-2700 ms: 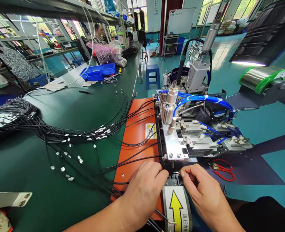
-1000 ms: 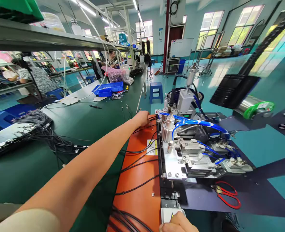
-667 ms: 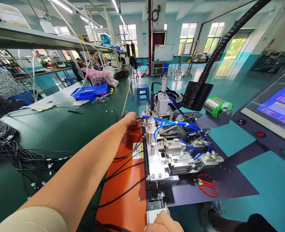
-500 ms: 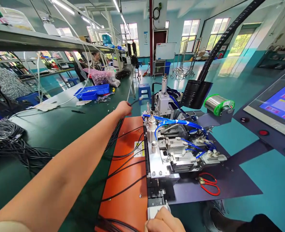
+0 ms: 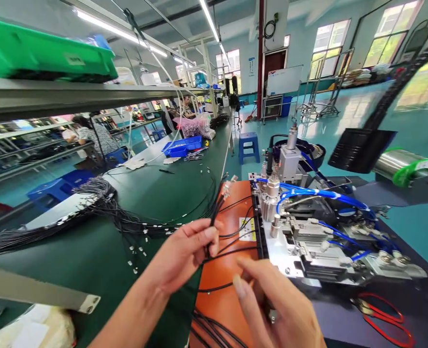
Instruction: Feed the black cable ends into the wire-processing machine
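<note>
My left hand (image 5: 195, 249) is closed around a bundle of thin black cables (image 5: 217, 205), held over the edge of the orange plate. White connectors (image 5: 228, 187) cluster at the bundle's upper end. My right hand (image 5: 275, 299) hovers over the near part of the orange plate (image 5: 223, 275), thumb and index finger apart with nothing visible between them. More black cables (image 5: 217, 333) lie across that plate, their ends running to the metal clamping machine (image 5: 308, 232) on the right.
Long heaps of black cable (image 5: 101, 203) lie on the green table (image 5: 155, 193). Red-handled scissors (image 5: 384, 314) rest on the dark plate at right, below a solder wire spool (image 5: 405, 166). A blue tray (image 5: 183, 145) sits farther back. Overhead at left is a shelf with a green bin (image 5: 47, 53).
My left hand has come back from its far reach, now with the cable bundle close in front. My right hand has left the white part at the machine's near end. The view has turned left.
</note>
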{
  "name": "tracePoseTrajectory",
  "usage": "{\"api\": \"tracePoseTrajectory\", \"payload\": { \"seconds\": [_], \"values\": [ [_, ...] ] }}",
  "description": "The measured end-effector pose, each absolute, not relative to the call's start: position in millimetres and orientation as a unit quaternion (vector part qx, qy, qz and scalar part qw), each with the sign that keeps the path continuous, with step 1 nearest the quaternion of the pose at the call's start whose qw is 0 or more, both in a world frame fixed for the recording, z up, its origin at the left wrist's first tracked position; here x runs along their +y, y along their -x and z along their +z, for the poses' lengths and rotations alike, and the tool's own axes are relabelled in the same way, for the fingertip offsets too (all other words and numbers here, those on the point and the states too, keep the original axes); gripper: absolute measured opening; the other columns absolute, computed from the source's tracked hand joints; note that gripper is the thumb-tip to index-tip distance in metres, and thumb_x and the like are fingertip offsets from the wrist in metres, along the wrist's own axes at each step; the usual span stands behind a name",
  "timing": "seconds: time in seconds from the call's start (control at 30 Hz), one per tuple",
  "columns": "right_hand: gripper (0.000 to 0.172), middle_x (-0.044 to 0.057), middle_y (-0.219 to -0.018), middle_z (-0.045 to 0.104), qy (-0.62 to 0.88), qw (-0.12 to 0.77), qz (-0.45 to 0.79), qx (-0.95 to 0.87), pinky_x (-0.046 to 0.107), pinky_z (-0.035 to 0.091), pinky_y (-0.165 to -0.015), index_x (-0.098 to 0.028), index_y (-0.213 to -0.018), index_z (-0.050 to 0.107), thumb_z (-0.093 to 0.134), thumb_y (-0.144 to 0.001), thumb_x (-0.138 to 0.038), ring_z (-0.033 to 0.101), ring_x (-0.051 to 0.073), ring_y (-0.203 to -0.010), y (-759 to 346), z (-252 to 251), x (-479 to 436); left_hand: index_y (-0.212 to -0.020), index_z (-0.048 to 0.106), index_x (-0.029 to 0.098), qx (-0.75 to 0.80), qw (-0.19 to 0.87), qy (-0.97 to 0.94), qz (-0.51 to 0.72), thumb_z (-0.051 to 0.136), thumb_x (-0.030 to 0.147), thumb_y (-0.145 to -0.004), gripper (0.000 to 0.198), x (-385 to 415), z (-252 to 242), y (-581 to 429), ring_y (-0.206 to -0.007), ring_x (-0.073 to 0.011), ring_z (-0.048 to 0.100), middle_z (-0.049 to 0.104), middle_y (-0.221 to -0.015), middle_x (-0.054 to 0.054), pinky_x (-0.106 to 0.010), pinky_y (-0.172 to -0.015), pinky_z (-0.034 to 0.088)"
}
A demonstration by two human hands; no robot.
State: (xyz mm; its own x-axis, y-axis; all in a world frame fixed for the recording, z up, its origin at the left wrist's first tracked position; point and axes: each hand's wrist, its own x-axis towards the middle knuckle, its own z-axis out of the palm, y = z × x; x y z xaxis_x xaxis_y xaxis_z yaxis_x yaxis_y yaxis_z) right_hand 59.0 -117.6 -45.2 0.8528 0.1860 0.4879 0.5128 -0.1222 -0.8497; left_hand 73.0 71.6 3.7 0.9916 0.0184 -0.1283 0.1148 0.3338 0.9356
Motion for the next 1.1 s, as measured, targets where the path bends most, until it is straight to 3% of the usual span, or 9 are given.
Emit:
{"api": "tracePoseTrajectory", "payload": {
  "seconds": [0.13, 0.23, 0.3, 0.4, 0.57, 0.83, 1.1],
  "values": [
    [0.036, 0.007, -0.091, 0.071, 0.701, 0.683, 0.065, -0.195, 0.025, 0.052, -0.055, -0.018, -0.119, 0.064, 0.058, -0.097, -0.046, 0.063, 0.014, -0.058, -97, -13, -88, -0.096, 0.073, 0.014, 0.050, 0.834, -0.548, -0.030, 0.079, 0.031, -0.084, 0.022, 68, -14, -58, -0.071, -0.0106, 0.050, 0.058, -0.081, -0.003, -0.024, -0.070, 0.042],
    [0.035, 0.001, -0.072, 0.066, 0.650, 0.721, 0.143, -0.195, 0.025, 0.051, -0.051, -0.018, -0.110, 0.063, 0.059, -0.096, -0.050, 0.064, 0.015, -0.054, -113, -7, -68, -0.097, 0.072, 0.013, 0.039, 0.843, -0.534, -0.040, 0.076, 0.032, -0.086, 0.022, 70, -20, -56, -0.073, -0.0104, 0.049, 0.059, -0.086, -0.004, -0.024, -0.072, 0.041],
    [0.033, -0.003, -0.060, 0.058, 0.642, 0.723, 0.151, -0.205, 0.025, 0.047, -0.046, -0.019, -0.092, 0.063, 0.056, -0.097, -0.051, 0.059, 0.014, -0.047, -118, -8, -61, -0.097, 0.072, 0.014, 0.038, 0.839, -0.541, -0.042, 0.074, 0.032, -0.088, 0.021, 71, -20, -56, -0.074, -0.0110, 0.050, 0.060, -0.087, -0.005, -0.025, -0.074, 0.041],
    [0.039, -0.004, -0.059, 0.054, 0.629, 0.729, 0.165, -0.216, 0.023, 0.043, -0.047, -0.019, -0.073, 0.059, 0.058, -0.097, -0.049, 0.054, 0.011, -0.048, -120, -10, -59, -0.094, 0.072, 0.013, 0.040, 0.789, -0.612, -0.032, 0.070, 0.036, -0.092, 0.023, 73, -16, -53, -0.075, -0.0134, 0.053, 0.062, -0.081, -0.005, -0.027, -0.074, 0.042],
    [0.036, -0.002, -0.061, 0.056, 0.622, 0.726, 0.192, -0.221, 0.024, 0.042, -0.054, -0.017, -0.072, 0.063, 0.065, -0.093, -0.045, 0.053, 0.012, -0.058, -121, -8, -64, -0.078, 0.069, 0.013, 0.042, 0.682, -0.730, -0.001, 0.067, 0.038, -0.093, 0.029, 72, -8, -50, -0.076, -0.0154, 0.053, 0.060, -0.074, -0.003, -0.027, -0.073, 0.042],
    [0.034, -0.002, -0.067, 0.055, 0.610, 0.739, 0.204, -0.200, 0.023, 0.043, -0.055, -0.016, -0.074, 0.066, 0.069, -0.089, -0.047, 0.049, 0.012, -0.062, -120, -8, -63, -0.076, 0.069, 0.013, 0.040, 0.670, -0.741, 0.007, 0.059, 0.043, -0.097, 0.038, 69, -5, -48, -0.076, -0.0165, 0.054, 0.058, -0.073, -0.003, -0.027, -0.071, 0.042],
    [0.038, -0.003, -0.065, 0.050, 0.585, 0.757, 0.208, -0.205, 0.024, 0.038, -0.055, -0.016, -0.071, 0.065, 0.067, -0.092, -0.047, 0.044, 0.011, -0.062, -120, -14, -64, -0.079, 0.075, 0.014, 0.046, 0.668, -0.743, 0.019, 0.060, 0.041, -0.097, 0.035, 69, -7, -47, -0.077, -0.0168, 0.055, 0.064, -0.075, -0.004, -0.026, -0.073, 0.043]
  ]
}}
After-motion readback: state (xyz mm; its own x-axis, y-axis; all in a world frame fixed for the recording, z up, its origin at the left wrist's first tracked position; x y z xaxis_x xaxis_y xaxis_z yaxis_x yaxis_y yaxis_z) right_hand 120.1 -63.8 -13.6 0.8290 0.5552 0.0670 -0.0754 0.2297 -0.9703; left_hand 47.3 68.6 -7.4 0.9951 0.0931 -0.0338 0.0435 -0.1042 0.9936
